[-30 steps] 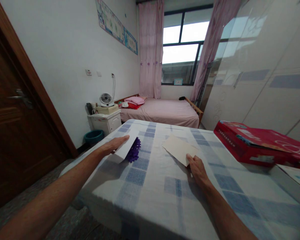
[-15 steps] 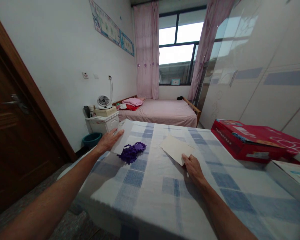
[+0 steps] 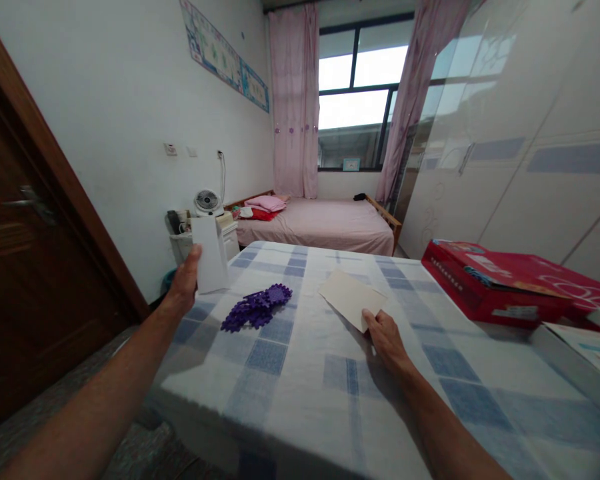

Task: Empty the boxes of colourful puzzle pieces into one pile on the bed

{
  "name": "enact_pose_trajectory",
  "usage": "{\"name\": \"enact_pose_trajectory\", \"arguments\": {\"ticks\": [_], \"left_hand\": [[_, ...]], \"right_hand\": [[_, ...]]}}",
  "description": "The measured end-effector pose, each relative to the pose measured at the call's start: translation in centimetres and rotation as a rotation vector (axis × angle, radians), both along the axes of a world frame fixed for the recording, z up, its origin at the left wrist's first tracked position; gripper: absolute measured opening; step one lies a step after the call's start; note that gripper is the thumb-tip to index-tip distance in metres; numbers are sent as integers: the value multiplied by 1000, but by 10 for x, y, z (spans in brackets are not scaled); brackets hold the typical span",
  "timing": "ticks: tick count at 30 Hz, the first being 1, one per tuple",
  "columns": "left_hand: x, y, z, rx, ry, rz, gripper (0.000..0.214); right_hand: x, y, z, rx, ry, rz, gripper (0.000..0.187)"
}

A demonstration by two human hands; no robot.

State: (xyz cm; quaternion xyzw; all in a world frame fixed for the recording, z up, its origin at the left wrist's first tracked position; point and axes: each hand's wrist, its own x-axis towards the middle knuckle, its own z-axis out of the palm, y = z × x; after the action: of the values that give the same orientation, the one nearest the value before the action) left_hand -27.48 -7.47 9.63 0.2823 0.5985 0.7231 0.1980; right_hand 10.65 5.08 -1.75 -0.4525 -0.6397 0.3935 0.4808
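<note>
My left hand (image 3: 184,280) is closed on a white box-like piece (image 3: 211,259), tilted upright at the table's left edge; a narrow side face shows on its right. To the right of it, a loose pile of purple pieces with toothed edges (image 3: 257,307) lies on the tablecloth. My right hand (image 3: 383,331) pinches the near corner of a cream-coloured card (image 3: 349,298) between thumb and fingers. The card lies low over the cloth, and I cannot tell whether it rests flat.
A blue-and-white checked tablecloth (image 3: 300,373) covers the table. Red boxes (image 3: 500,280) and a white box (image 3: 580,360) stand at the right. Beyond the table are a pink-covered bed (image 3: 325,220) and a small fan (image 3: 207,201) on a cabinet.
My left hand has moved left with the white piece and raised it upright, off the purple pile, which now shows more fully. The right hand and cream card have hardly moved.
</note>
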Motion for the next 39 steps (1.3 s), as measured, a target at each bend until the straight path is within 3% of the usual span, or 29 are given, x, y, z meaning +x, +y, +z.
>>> {"name": "enact_pose_trajectory", "arguments": {"ticks": [3, 6, 11, 15, 19, 23, 27, 30, 33, 36, 39], "left_hand": [[19, 1, 3, 161, -242, -173, 44], [54, 9, -5, 150, -456, -374, 46], [125, 35, -36, 101, -707, -626, 51], [171, 59, -57, 62, -772, -724, 54], [196, 76, -72, 108, -803, -836, 55], [198, 84, -86, 154, -859, -830, 62], [190, 85, -92, 192, -903, -862, 63], [189, 83, -90, 229, -916, -885, 63], [193, 80, -87, 224, -910, -920, 61], [199, 79, -87, 178, -880, -995, 59], [201, 82, -89, 193, -817, -1034, 57]], "right_hand": [[-7, -7, 9, -113, 33, 2, 29], [-14, -16, 19, -139, 113, -6, 39], [-18, -29, 27, 204, -21, -23, 43], [-19, -36, 29, 420, -185, 42, 46], [-21, -37, 25, 389, -346, 136, 60], [-22, -36, 21, 367, -382, 237, 64], [-23, -38, 27, 283, -237, 355, 58], [-24, -40, 32, 185, -29, 308, 53], [-24, -42, 33, -97, 152, 183, 60], [-25, -45, 30, -383, 261, 299, 58], [-28, -43, 37, -555, 393, 380, 44]]}}
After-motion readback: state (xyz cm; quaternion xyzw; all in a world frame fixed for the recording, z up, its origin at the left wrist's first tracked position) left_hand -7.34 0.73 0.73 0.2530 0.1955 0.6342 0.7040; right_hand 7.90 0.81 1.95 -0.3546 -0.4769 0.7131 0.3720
